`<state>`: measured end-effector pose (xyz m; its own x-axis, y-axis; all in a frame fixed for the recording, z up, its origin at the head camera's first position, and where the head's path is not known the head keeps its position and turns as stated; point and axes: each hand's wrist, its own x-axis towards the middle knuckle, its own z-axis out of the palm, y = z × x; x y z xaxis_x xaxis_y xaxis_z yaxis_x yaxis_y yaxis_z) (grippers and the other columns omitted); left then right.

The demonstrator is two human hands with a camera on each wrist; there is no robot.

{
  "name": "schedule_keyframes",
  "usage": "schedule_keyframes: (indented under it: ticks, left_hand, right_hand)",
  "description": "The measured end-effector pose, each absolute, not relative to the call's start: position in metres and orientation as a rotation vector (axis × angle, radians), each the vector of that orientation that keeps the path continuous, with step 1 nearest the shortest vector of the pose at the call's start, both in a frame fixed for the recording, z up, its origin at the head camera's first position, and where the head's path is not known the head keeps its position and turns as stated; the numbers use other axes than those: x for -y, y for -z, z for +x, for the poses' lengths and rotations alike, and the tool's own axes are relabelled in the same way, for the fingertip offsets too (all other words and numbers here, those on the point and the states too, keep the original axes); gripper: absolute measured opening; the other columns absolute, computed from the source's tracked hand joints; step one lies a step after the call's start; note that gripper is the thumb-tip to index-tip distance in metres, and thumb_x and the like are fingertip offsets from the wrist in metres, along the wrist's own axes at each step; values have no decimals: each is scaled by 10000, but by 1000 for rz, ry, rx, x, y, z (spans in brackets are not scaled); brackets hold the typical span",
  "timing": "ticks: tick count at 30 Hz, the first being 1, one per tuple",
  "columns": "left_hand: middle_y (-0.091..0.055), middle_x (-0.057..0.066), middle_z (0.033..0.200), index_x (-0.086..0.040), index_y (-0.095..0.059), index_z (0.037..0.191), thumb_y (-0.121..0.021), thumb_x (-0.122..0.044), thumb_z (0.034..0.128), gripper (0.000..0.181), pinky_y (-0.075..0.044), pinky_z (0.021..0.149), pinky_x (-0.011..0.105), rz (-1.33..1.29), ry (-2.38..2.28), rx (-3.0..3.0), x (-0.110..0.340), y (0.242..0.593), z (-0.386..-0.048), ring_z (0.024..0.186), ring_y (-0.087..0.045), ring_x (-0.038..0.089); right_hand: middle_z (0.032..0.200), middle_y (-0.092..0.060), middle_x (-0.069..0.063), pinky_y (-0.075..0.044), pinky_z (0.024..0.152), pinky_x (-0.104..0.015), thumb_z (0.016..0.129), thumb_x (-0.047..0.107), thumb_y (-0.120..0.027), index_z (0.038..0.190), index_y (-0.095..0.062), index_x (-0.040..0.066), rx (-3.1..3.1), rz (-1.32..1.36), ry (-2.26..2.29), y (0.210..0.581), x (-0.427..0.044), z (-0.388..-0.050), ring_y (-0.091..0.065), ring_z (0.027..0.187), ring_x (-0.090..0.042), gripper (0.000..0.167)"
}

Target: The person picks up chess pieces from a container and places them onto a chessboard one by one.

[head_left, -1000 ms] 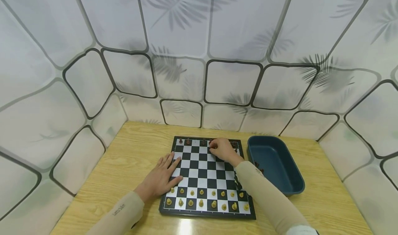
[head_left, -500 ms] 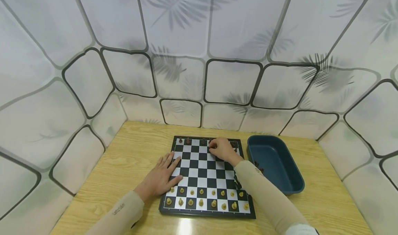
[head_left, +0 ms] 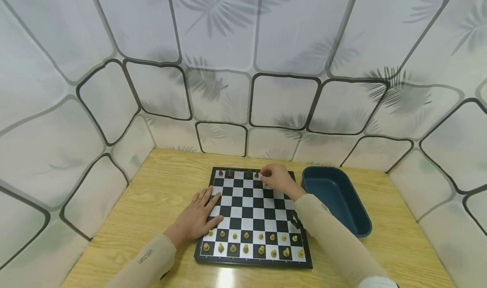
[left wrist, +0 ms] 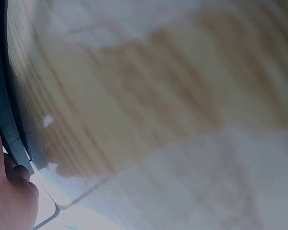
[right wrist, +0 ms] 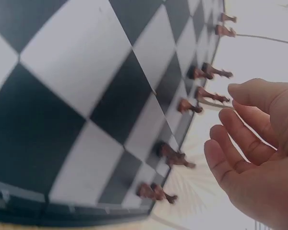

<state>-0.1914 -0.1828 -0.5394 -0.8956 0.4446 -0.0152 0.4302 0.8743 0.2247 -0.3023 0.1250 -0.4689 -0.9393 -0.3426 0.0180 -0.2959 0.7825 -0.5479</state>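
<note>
The left hand (head_left: 195, 219) is laid flat with its fingers spread; the right hand (head_left: 278, 179) is held nearer the far edge of the tabletop (head_left: 160, 186), its fingers loosely bent.

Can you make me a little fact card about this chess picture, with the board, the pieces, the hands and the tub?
Board: black-and-white chessboard on a wooden table
Yellow pieces: two rows of eight, near side
Dark red pieces: far side, count partly hidden in the head view
Left hand: fingers spread, resting over the board's left edge
Right hand: beside the dark red pieces, holding none
Tub: dark blue, right of the board
</note>
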Motion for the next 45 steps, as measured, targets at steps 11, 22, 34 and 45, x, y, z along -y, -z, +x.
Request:
schedule_keyframes:
  ticks: [11,22,34,45]
  left_hand:
    - [-127,226,1757,-124,-252,1688,-358,-681,1064,843,-174,1336,561,693,-323,-2985,183,541,-192,1633,-172,412]
    - [-130,234,1755,-117,-259,1686,-386,-659,1068,832,-179,1332,573,699,-342,-2979,183,539,-192,1631,-176,418]
    - [-124,235,1756,-120,-254,1687,-388,-660,1067,834,-180,1331,575,695,-348,-2976,183,540,-191,1630,-173,423]
    - [-118,229,1758,-122,-250,1689,-388,-658,1067,832,-173,1333,575,689,-356,-2970,183,540,-192,1632,-164,421]
  right_hand:
    - [1215,-750,-181,-595,947,-527,1012,155,-696,1243,-739,14,-2922,-526,931,443,-170,-293,-707,1121,-352,275]
    - [1170,-757,-181,-592,914,-544,1020,206,-692,1197,-758,22,-2997,-467,904,443,-232,-278,-705,1065,-356,263]
    - [1147,-770,-171,-599,902,-554,1002,201,-730,1201,-760,38,-3034,-400,881,451,-285,-254,-719,1051,-366,259]
    - [1084,-784,-172,-627,827,-504,974,163,-748,1153,-763,-2,-3005,-420,849,472,-303,-240,-744,972,-345,244]
